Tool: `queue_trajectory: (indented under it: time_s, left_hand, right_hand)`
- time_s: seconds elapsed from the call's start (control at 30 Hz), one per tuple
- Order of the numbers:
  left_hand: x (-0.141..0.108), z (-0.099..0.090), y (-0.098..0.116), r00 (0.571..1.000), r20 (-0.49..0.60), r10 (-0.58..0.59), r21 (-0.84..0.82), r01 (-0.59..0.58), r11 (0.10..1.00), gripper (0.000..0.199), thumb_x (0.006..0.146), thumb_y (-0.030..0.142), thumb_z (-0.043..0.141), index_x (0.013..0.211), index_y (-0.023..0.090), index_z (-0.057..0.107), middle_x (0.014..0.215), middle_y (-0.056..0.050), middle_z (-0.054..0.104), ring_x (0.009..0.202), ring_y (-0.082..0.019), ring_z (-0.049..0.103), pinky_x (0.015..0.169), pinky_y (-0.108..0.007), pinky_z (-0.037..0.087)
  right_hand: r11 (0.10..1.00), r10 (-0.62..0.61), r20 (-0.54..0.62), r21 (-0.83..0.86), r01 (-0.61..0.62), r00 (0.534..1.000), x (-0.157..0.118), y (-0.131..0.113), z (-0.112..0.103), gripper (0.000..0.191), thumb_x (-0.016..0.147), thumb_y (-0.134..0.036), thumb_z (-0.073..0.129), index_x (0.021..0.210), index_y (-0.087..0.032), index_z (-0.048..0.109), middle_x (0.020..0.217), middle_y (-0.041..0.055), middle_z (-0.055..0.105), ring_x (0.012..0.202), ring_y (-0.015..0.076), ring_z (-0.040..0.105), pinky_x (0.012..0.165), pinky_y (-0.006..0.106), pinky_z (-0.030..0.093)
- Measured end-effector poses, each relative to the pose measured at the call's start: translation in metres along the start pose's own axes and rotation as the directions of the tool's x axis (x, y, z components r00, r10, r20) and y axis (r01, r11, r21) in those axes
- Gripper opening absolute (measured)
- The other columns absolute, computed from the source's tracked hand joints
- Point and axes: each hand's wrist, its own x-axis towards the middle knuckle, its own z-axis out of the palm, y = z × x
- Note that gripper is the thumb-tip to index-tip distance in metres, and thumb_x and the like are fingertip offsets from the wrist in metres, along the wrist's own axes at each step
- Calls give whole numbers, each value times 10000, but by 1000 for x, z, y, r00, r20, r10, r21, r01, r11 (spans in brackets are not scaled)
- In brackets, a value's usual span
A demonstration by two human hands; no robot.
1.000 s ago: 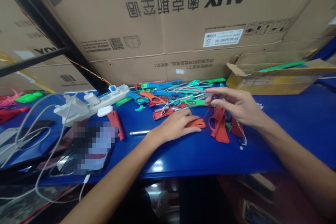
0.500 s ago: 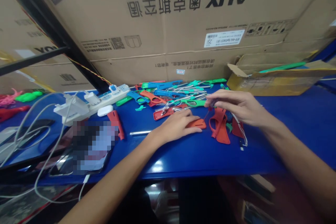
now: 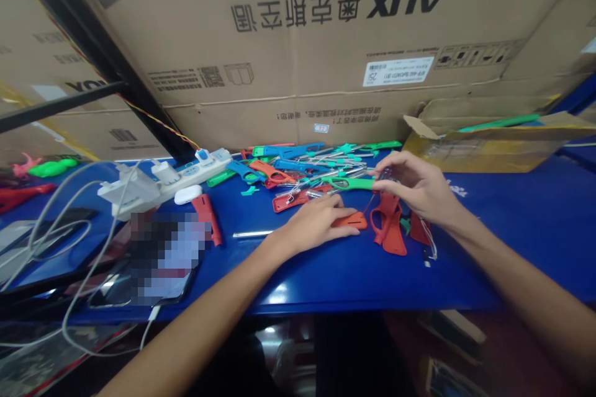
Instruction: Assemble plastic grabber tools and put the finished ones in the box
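Note:
My left hand (image 3: 313, 223) presses an orange plastic lighter casing (image 3: 356, 221) against the blue table, fingers closed around it. A silvery tube (image 3: 251, 234) sticks out to the left from under that hand. Above the casing's right end, my right hand (image 3: 416, 191) pinches a screwdriver (image 3: 370, 203). Its thin shaft slants down to the casing's end; whether the tip touches a screw is too small to tell. Just right of it lie red-orange casing halves (image 3: 393, 239), a small green trigger piece (image 3: 405, 226) and white wires (image 3: 433, 239).
Behind my hands spreads a pile of coloured casings and metal tubes (image 3: 302, 166). A power strip (image 3: 205, 164), a red casing (image 3: 206, 217) and a phone (image 3: 172, 267) are on the left. An opened carton (image 3: 484, 149) stands back right, before a big cardboard sheet (image 3: 288, 56).
My right hand has shifted slightly to the right, and the screwdriver leans a little more. My left hand and the orange casing stay in place.

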Motion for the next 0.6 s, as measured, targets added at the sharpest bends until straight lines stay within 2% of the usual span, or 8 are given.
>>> queue_trajectory:
  time_s: [0.13, 0.2, 0.27, 0.33, 0.43, 0.6]
  left_hand:
    - [0, 0, 0, 1000, 6, -21, -3, 21, 1000, 492, 983, 564, 508, 1286, 213, 674, 1025, -69, 603, 908, -204, 581, 803, -316, 472]
    - [1, 1, 0, 999, 6, -33, 15, 33, 999, 508, 979, 567, 513, 1289, 196, 668, 1037, -76, 608, 917, -209, 585, 815, -323, 480]
    - [1, 2, 1, 999, 2, -43, 34, 43, 999, 521, 973, 564, 524, 1292, 174, 659, 1056, -84, 613, 933, -215, 590, 830, -329, 486]
    - [1, 2, 1, 999, 1, -48, 45, 48, 998, 526, 969, 559, 533, 1290, 160, 654, 1071, -89, 616, 948, -220, 595, 842, -332, 489]
    - [1, 3, 1, 999, -4, -45, 49, 45, 998, 529, 971, 565, 522, 1286, 160, 653, 1075, -91, 615, 958, -221, 598, 856, -336, 492]
    - [0, 4, -1, 1000, -4, -29, 16, 29, 999, 534, 980, 565, 506, 1300, 158, 640, 1069, -93, 615, 964, -221, 596, 853, -335, 493]
  right_hand:
    - [997, -68, 69, -32, 71, 995, 0, -4, -2, 187, 838, -313, 757, 984, -274, 646, 915, 9, 675, 860, 182, 658, 783, 345, 572]
    - [987, -116, 125, -97, 129, 985, 0, -8, -4, 123, 889, -299, 699, 1011, -283, 691, 1001, 27, 710, 977, 204, 666, 879, 380, 561]
    - [975, -121, 175, -162, 150, 977, 0, -11, -7, 194, 947, -286, 619, 1114, -301, 716, 1142, 36, 724, 1130, 220, 642, 988, 415, 526]
    - [976, -70, 200, -189, 108, 977, -2, -13, -9, 293, 979, -275, 569, 1243, -322, 688, 1250, 26, 709, 1194, 213, 629, 1030, 416, 512]
    - [993, 11, 187, -119, 12, 982, -5, -12, -11, 340, 964, -277, 605, 1294, -333, 666, 1201, 14, 738, 1092, 198, 693, 970, 389, 563]
    - [999, 37, 162, 29, -43, 986, -4, -9, -8, 135, 874, -281, 723, 1001, -280, 768, 907, 10, 772, 837, 177, 728, 766, 339, 615]
